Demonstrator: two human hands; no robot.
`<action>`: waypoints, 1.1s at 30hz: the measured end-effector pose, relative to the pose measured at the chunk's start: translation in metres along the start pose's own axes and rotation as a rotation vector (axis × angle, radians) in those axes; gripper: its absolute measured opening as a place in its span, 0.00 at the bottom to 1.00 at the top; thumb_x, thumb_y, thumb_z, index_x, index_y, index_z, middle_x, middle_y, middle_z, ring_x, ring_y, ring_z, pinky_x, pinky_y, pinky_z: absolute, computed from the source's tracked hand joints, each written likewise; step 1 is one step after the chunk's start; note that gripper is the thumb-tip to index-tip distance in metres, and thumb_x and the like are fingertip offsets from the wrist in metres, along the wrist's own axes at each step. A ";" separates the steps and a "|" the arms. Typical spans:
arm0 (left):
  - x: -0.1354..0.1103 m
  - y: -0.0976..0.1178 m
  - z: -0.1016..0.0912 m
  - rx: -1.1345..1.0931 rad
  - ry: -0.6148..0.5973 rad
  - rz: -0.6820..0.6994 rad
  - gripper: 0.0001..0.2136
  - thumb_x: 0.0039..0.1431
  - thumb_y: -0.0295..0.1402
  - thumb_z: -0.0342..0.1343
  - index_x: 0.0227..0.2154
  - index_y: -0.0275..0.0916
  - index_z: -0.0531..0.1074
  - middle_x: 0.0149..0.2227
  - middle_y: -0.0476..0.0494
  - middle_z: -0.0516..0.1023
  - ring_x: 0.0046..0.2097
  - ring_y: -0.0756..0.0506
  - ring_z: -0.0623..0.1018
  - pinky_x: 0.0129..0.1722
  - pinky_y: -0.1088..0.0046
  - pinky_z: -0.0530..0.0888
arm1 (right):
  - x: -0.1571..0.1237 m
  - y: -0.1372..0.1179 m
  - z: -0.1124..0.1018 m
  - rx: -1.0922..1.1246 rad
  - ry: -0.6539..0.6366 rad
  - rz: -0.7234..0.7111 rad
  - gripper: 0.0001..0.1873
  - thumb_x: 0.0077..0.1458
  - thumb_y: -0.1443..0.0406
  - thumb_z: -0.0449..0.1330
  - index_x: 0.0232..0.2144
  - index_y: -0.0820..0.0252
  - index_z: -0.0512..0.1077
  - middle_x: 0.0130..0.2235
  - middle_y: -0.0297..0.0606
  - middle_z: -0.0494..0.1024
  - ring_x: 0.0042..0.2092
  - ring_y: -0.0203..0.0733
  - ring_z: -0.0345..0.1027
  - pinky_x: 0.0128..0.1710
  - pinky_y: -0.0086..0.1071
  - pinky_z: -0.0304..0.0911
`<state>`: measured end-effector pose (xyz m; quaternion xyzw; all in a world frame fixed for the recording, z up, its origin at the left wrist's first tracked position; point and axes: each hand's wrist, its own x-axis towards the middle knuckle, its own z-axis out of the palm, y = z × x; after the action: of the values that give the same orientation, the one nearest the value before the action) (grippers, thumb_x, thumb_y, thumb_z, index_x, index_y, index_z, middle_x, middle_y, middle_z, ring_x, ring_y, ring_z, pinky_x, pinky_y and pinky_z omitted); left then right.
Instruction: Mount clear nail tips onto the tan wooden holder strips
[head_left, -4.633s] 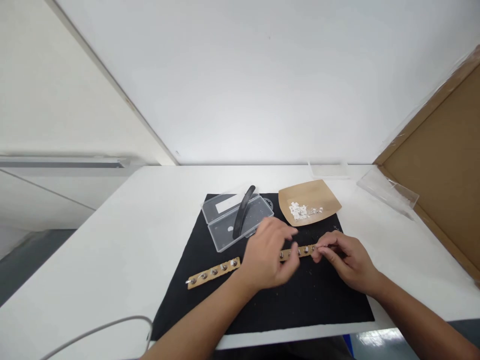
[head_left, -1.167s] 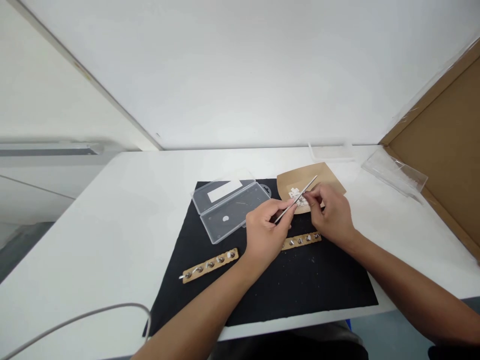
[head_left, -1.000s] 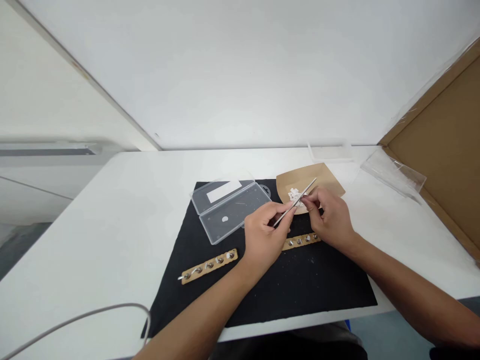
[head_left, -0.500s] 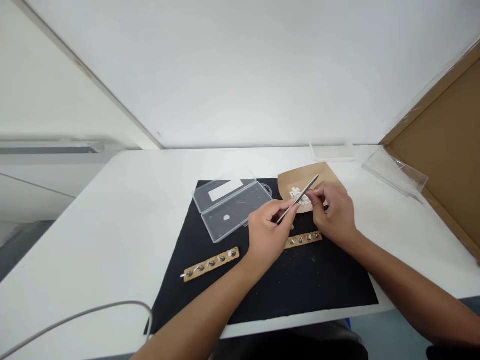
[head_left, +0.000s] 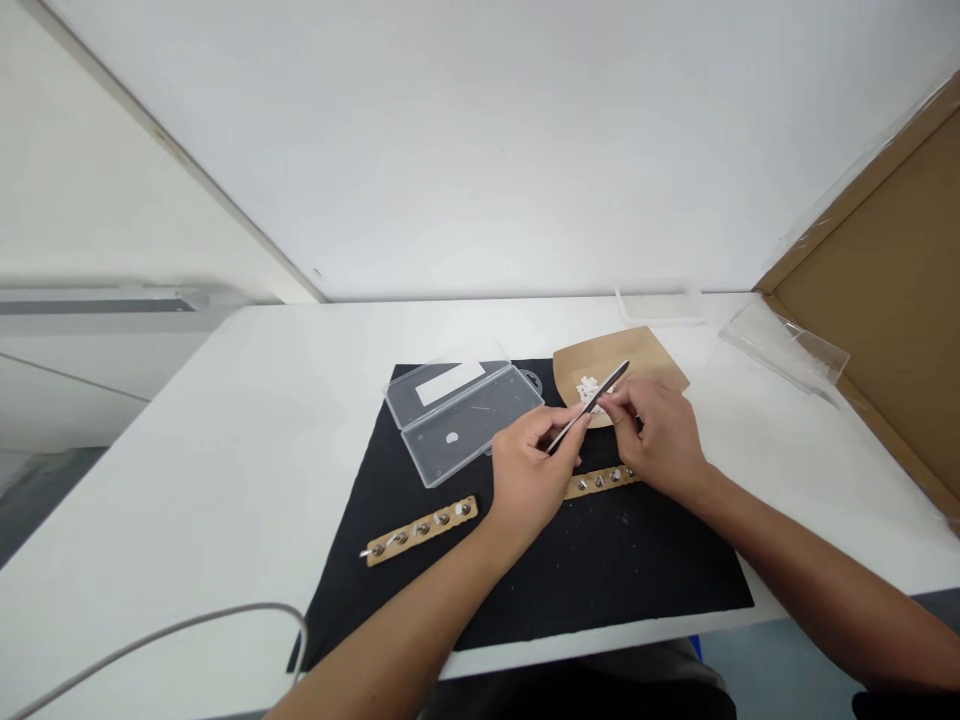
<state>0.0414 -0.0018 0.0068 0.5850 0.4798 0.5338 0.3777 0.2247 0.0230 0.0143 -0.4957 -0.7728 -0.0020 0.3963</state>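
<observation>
My left hand (head_left: 529, 470) is closed on thin metal tweezers (head_left: 589, 405), which slant up to the right over a brown paper tray (head_left: 645, 352) holding small white pieces (head_left: 587, 386). My right hand (head_left: 656, 435) is pinched at the tweezers' upper part, beside the white pieces; what its fingertips hold is too small to make out. Just below both hands a tan strip with metal studs (head_left: 604, 480) lies on the black mat (head_left: 600, 570). A second studded strip (head_left: 418, 528) lies to the left on the mat.
An open clear plastic case (head_left: 457, 415) sits on the mat's back left. A grey cable (head_left: 150, 640) curves across the white table's near left. Clear plastic lids (head_left: 784, 345) and a brown cardboard panel (head_left: 885, 290) stand at the right.
Since 4.6 s ago the dark tweezers have left the clear case and are in my left hand. In the last second both hands stay almost still over the brown tray.
</observation>
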 end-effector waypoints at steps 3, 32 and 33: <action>0.001 0.000 0.000 -0.003 0.003 -0.012 0.08 0.65 0.37 0.67 0.41 0.39 0.87 0.29 0.47 0.84 0.23 0.51 0.78 0.26 0.76 0.76 | 0.000 -0.001 0.001 -0.027 0.049 0.013 0.12 0.71 0.64 0.57 0.32 0.53 0.66 0.30 0.35 0.80 0.31 0.43 0.71 0.39 0.39 0.60; 0.000 0.002 -0.001 -0.029 0.000 -0.005 0.08 0.65 0.36 0.67 0.40 0.39 0.87 0.30 0.47 0.83 0.23 0.52 0.78 0.26 0.77 0.75 | 0.002 -0.006 -0.003 -0.012 0.038 0.034 0.12 0.71 0.63 0.58 0.31 0.54 0.68 0.28 0.32 0.80 0.28 0.40 0.69 0.41 0.40 0.56; 0.000 0.002 -0.001 -0.027 0.000 -0.003 0.08 0.65 0.36 0.67 0.40 0.39 0.87 0.30 0.47 0.83 0.23 0.52 0.78 0.26 0.77 0.74 | 0.002 -0.006 -0.003 -0.016 0.061 0.044 0.12 0.71 0.64 0.59 0.32 0.54 0.68 0.29 0.32 0.80 0.28 0.40 0.70 0.41 0.40 0.56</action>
<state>0.0412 -0.0023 0.0086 0.5791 0.4733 0.5396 0.3866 0.2218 0.0199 0.0199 -0.5154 -0.7492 -0.0145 0.4157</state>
